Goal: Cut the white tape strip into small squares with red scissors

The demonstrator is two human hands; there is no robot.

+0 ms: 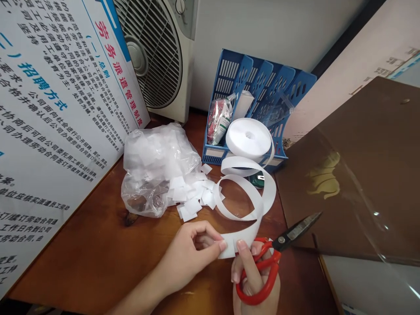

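My left hand [197, 247] pinches the end of a white strip [243, 234] between thumb and fingers, and a small square piece seems laid over that end. Red-handled scissors [274, 258] sit in my right hand [252, 280], their dark blades pointing up and right, away from the strip. The thumb of that hand also presses on the strip beside my left fingertips. From there the strip loops upward to a white roll [248, 138]. Left of the loops, cut white squares [188, 197] lie in a loose pile, spilling from a clear plastic bag [157, 162].
Behind the roll stands a blue file rack [262, 78] holding a plastic-wrapped packet [218, 120]. A fan [154, 52] is at the back. A printed board [65, 109] leans at left, a brown panel [367, 175] at right. A dark green object [257, 180] lies under the loops.
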